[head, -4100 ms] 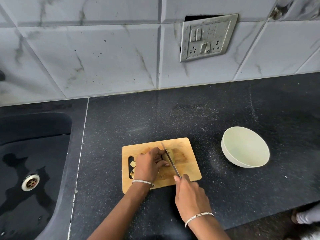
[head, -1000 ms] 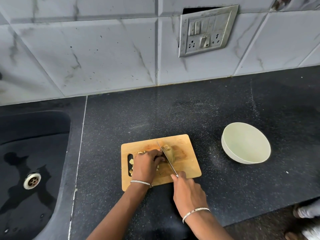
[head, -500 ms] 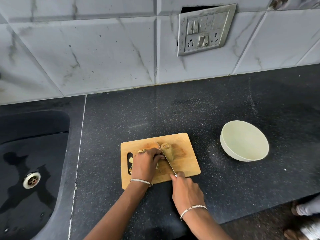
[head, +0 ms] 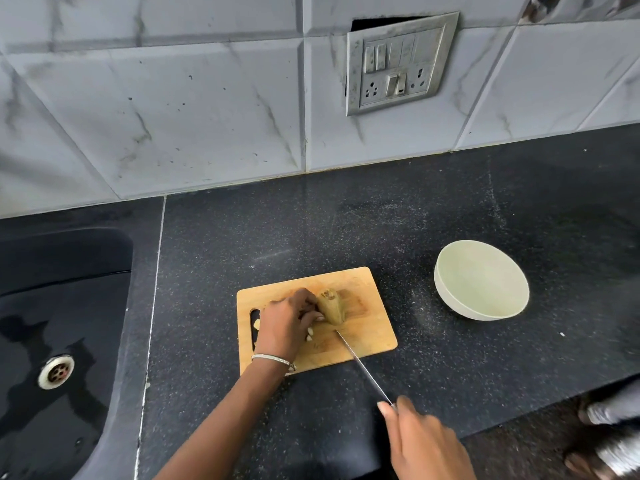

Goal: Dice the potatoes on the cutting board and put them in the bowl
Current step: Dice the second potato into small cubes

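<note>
Knife (head: pixel 363 370), gripped at its handle by the right hand (head: pixel 426 445), has drawn back off the potato (head: pixel 331 306) so only its tip lies on the cutting board (head: pixel 367 337), likely a pause between cuts, while the left hand (head: pixel 285 323) curls its fingers against that potato's left side, with the bowl (head: pixel 481 278) beyond holding nothing.

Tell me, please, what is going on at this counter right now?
A person is dicing a potato on a wooden cutting board. The left hand holds the potato in place, while the right hand grips a knife, its tip over the board just beside the potato. A few small cut bits lie by the left hand. The bowl to the right is empty.
</note>
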Demonstrator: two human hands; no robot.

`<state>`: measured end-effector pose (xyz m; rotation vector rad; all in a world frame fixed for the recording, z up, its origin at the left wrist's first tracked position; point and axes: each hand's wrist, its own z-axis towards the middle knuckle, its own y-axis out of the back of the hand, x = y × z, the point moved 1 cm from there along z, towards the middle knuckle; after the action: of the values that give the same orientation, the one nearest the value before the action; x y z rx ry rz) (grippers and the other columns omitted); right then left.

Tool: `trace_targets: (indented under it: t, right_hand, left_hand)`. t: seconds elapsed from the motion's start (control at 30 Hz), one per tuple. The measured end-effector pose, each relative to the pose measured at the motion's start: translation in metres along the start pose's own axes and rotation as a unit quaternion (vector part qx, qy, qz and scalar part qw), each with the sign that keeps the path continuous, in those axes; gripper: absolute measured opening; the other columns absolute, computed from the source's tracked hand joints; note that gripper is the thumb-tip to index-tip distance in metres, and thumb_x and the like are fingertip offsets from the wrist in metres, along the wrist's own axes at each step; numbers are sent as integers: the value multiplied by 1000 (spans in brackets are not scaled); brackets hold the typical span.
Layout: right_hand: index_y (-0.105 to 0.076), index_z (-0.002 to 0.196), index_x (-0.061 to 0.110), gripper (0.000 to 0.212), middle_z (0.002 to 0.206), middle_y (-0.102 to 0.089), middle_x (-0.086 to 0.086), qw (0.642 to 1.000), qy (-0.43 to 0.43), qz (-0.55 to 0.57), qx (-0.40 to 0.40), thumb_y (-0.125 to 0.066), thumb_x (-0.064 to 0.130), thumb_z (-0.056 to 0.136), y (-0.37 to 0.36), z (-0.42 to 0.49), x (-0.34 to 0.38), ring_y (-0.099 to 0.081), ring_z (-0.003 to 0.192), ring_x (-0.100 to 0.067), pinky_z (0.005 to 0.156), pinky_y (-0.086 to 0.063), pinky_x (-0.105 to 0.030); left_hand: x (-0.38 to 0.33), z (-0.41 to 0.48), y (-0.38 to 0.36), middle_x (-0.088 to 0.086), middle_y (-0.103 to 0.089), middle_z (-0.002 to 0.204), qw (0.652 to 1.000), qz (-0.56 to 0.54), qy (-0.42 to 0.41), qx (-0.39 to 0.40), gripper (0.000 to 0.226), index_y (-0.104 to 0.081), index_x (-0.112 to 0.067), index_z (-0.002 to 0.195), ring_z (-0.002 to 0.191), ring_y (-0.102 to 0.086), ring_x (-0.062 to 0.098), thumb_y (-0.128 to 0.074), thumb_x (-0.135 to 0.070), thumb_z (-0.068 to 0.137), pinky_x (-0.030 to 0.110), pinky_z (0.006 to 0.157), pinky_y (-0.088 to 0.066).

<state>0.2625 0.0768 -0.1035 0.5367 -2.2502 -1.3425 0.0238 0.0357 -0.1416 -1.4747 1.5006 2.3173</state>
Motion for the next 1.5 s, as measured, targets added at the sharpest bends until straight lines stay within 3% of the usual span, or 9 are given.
trace_targets:
  t: [0.1, 0.17, 0.3, 0.37, 0.47, 0.63, 0.9, 1.07, 1.5]
  right_hand:
    - [-37, 100, 28, 65, 95, -67, -4, 999, 0, 38, -32, 10, 67, 79, 5, 0, -13, -65, 99, -26, 73, -46, -36]
    - [-41, 104, 28, 63, 91, -66, -4, 996, 2, 63, -65, 2, 68, 83, 6, 4, -16, -64, 95, -27, 74, -47, -37]
    - [-39, 84, 26, 48, 75, -59, 1, 987, 23, 131, -95, -7, 63, 89, 10, 16, -11, -61, 81, -25, 73, -47, -40]
    - [-35, 76, 27, 45, 68, -57, 2, 981, 29, 160, -106, -10, 61, 91, 9, 21, -8, -58, 72, -21, 71, -47, -41]
    - [-37, 74, 28, 48, 68, -58, 3, 977, 29, 176, -115, -10, 63, 91, 1, 28, -9, -59, 72, -20, 70, -46, -41]
    - [-40, 74, 24, 53, 69, -61, 3, 977, 16, 180, -112, -9, 64, 88, -8, 30, -17, -60, 72, -18, 69, -46, -39]
    - [-41, 78, 23, 48, 79, -61, 2, 985, -11, 159, -68, -18, 60, 96, -10, 43, -6, -63, 86, -29, 70, -47, -42]
    - [-43, 82, 23, 43, 85, -62, -3, 988, 7, 144, -54, -19, 55, 99, -8, 52, 10, -63, 90, -31, 66, -43, -40]
    - [-48, 84, 26, 43, 89, -66, -3, 984, 41, 164, -53, -19, 54, 100, 4, 61, 21, -63, 90, -31, 69, -43, -41]
  left_hand:
    - [0, 12, 10, -10, -73, 93, 998, 16, -23, 48, 36, -59, -27, 107, 87, -69, 7, -73, -10, 79, 34, 78, -57]
    - [-5, 22, 19, -9, -68, 107, 991, 77, -88, 70, 52, -54, -33, 118, 97, -64, 10, -69, -4, 78, 35, 83, -55]
    - [-21, 44, 25, -3, -41, 145, 933, 210, -220, 196, 76, -42, -40, 138, 130, -37, 19, -69, -3, 77, 35, 107, -38]
    - [-27, 53, 21, -4, -34, 151, 896, 251, -265, 253, 74, -43, -42, 137, 139, -29, 21, -70, -5, 79, 38, 111, -34]
    - [-35, 60, 17, -1, -52, 140, 874, 253, -301, 286, 47, -60, -32, 126, 136, -38, 21, -59, -5, 86, 32, 111, -30]
    - [-35, 64, 18, -2, -67, 110, 887, 244, -260, 294, 31, -67, -28, 114, 106, -56, 20, -62, -17, 86, 39, 87, -49]
    - [-29, 44, 8, -1, -66, 103, 940, 259, -122, 185, 46, -65, -25, 112, 94, -60, 20, -78, -45, 72, 27, 71, -42]
    - [-29, 33, 1, -1, -66, 105, 964, 223, -67, 131, 48, -64, -24, 112, 96, -60, 21, -79, -44, 71, 29, 75, -44]
    - [-33, 24, 3, -8, -68, 103, 975, 188, -57, 104, 43, -63, -34, 112, 94, -61, 18, -77, -42, 73, 31, 76, -51]
